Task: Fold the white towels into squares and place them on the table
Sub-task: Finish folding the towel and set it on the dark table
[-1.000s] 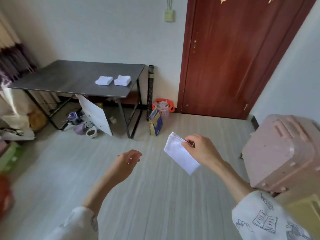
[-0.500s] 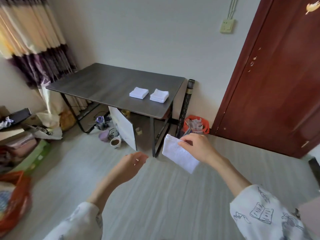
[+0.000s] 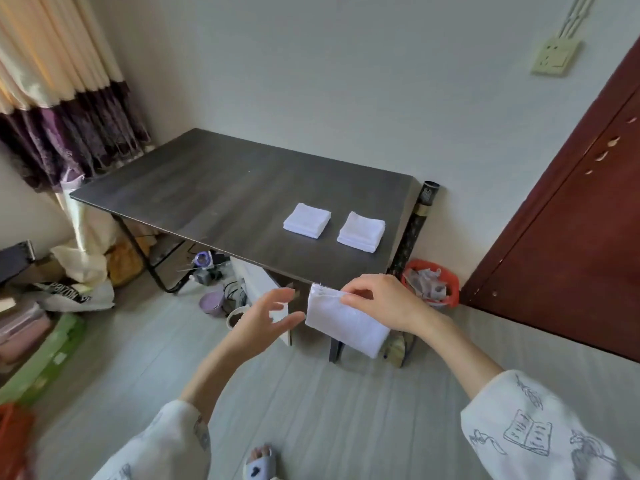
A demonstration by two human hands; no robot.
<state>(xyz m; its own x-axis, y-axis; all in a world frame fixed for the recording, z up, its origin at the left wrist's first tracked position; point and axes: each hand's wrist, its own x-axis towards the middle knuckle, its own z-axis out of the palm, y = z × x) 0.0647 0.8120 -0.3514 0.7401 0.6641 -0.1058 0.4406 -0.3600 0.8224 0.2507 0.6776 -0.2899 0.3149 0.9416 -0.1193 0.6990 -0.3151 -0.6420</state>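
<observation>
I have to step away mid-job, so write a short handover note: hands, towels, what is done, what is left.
Right hand: pinches a part-folded towel in the air, short of the table.
Left hand: open, beside the towel, holding nothing.
Done: two folded stacks lie side by side near the table's right end.
Left: finish folding the held towel into a square and set it on the table.

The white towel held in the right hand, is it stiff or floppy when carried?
Probably floppy: the towel sags below the right hand, whose grip pinches only its top edge. Likely light, since that suffices. It may unfold; the left hand is off it.
</observation>
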